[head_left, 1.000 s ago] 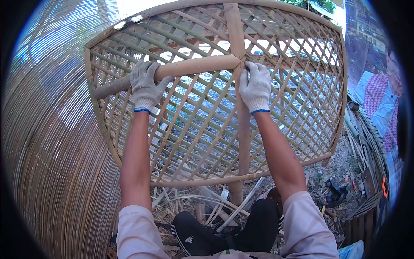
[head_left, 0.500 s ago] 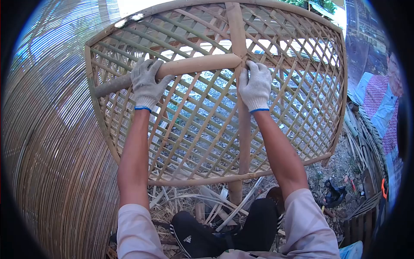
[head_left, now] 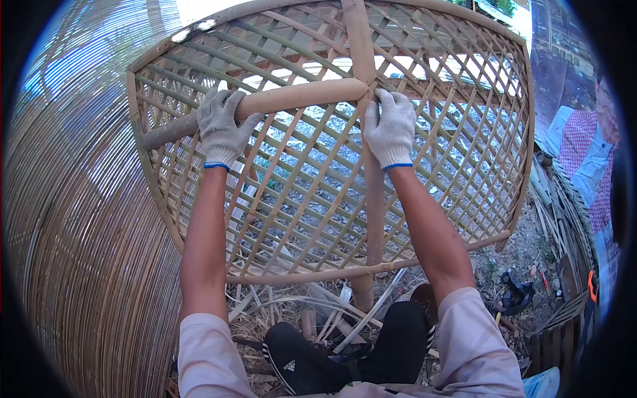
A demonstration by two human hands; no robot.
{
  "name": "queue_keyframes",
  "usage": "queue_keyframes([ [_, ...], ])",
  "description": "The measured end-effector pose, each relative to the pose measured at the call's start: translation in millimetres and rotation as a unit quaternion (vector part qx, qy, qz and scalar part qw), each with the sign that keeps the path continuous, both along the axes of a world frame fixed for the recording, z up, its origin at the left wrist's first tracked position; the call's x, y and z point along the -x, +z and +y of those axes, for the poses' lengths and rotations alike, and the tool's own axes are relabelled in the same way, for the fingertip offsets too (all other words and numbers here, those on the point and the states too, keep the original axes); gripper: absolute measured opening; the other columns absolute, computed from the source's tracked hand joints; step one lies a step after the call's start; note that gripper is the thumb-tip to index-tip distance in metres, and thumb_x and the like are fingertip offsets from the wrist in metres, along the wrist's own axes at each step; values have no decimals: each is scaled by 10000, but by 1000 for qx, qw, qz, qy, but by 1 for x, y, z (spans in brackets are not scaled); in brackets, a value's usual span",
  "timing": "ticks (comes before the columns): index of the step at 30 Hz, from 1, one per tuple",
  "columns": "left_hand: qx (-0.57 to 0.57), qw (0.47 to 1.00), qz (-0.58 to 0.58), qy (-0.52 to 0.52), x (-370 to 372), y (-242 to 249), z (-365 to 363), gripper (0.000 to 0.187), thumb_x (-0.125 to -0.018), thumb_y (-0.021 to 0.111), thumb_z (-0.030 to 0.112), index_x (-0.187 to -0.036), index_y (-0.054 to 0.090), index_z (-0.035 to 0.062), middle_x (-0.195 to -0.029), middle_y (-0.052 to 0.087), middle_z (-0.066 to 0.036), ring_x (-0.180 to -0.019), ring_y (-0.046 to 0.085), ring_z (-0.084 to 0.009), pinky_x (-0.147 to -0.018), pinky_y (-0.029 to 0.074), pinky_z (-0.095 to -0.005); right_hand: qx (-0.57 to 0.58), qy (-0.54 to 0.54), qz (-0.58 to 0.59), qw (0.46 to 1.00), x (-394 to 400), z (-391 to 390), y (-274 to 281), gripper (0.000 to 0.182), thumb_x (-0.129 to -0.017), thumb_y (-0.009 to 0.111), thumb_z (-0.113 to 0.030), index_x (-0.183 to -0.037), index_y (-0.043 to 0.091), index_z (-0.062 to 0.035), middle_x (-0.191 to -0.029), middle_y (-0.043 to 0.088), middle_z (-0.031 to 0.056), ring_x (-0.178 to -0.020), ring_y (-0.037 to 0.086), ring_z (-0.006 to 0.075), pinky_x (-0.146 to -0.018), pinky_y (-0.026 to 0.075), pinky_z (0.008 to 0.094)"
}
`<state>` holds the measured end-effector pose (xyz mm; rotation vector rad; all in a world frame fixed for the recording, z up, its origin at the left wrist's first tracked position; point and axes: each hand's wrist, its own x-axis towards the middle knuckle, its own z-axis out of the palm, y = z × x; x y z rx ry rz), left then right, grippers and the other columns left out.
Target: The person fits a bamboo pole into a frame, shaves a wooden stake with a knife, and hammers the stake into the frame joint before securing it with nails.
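A bamboo lattice panel [head_left: 458, 152] with a bent outer frame stands upright in front of me. A short, thick bamboo pole [head_left: 302, 97] runs across its left half, and its shaped right end meets a vertical bamboo post [head_left: 374, 225]. My left hand [head_left: 224, 127], in a white knit glove with a blue cuff, is closed around the crosswise pole. My right hand [head_left: 390, 128], gloved alike, grips the upright post just below the joint, with its thumb on the near side. The fingertips of both hands are partly hidden behind the bamboo.
A curved wall of thin bamboo slats [head_left: 86, 245] rises close on the left. Split bamboo scraps [head_left: 318, 298] litter the ground around my bent knees [head_left: 398, 338]. A black plastic bag [head_left: 516, 294] and a slatted wooden crate [head_left: 559, 345] lie at right, near patterned cloth [head_left: 578, 149].
The panel and both hands appear slightly farther left and higher in view. Both hands keep the same hold on the bamboo.
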<state>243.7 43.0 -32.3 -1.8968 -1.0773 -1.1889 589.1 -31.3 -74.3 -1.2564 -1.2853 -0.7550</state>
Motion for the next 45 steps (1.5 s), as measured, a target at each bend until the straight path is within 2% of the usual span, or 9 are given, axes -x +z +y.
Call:
queue_keyframes([
  [24,-42,998,39,-2,1,1,2,632,-812,891,428,-1321,634,156,-1333,572,-129,-1320,508,-397,-1137,377,-572,-7,18,3,1000,-6,0,1,325,-983,638,-263,-1242,708,-81,-1180,685,202,-1119,640,392,-973,474,530],
  [27,-126,983,118,-59,7,3,-5,684,-796,910,399,-1319,573,114,-1273,598,-150,-1236,544,-420,-1077,409,-584,-9,23,-2,1000,-10,1,1,326,-985,636,-267,-1243,711,-83,-1187,687,204,-1127,642,393,-978,479,529],
  [29,-129,981,140,-42,8,4,-30,690,-804,910,373,-1312,535,95,-1135,649,-154,-1055,623,-406,-915,495,-545,-15,23,-3,1000,-10,3,-4,327,-986,635,-270,-1243,712,-85,-1195,686,201,-1133,640,396,-980,482,529],
  [32,-116,984,127,-41,9,-12,-91,644,-840,888,372,-1307,554,81,-1072,686,-159,-909,684,-386,-772,550,-495,-41,10,-29,999,-14,7,-7,303,-996,642,-241,-1232,707,-61,-1174,698,194,-1104,663,381,-965,509,514],
  [35,63,998,20,9,12,-65,-199,518,-911,836,287,-1291,578,48,-1062,703,-178,-893,705,-370,-799,564,-474,-78,69,-58,993,-19,-5,-3,319,-937,666,-198,-1207,675,-28,-1108,672,233,-1054,642,433,-925,515,549],
  [38,208,977,-36,32,40,-151,-298,374,-963,740,194,-1266,601,24,-1044,713,-196,-868,715,-333,-807,563,-442,-24,115,-85,989,-28,-29,-9,434,-962,643,-255,-1324,645,-15,-1245,656,230,-1178,620,419,-1025,497,498],
  [41,453,857,-162,184,56,-235,-419,320,-969,670,168,-1243,610,13,-953,700,-207,-821,697,-309,-777,543,-431,-61,200,-55,976,-11,-65,-63,483,-984,649,-231,-1392,616,27,-1359,652,269,-1281,618,422,-1102,487,457],
  [43,530,779,-196,272,65,-279,-503,364,-977,666,227,-1262,612,6,-952,697,-210,-846,683,-305,-801,532,-426,22,330,38,943,22,-116,-118,371,-1005,652,-185,-1320,657,9,-1254,692,224,-1179,668,358,-1035,520,432],
  [45,526,755,-230,316,74,-323,-587,400,-987,671,276,-1249,642,-24,-994,696,-207,-891,667,-292,-838,528,-431,105,449,125,878,59,-175,-198,263,-1025,654,-140,-1249,698,-8,-1148,732,179,-1076,718,293,-967,552,407],
])
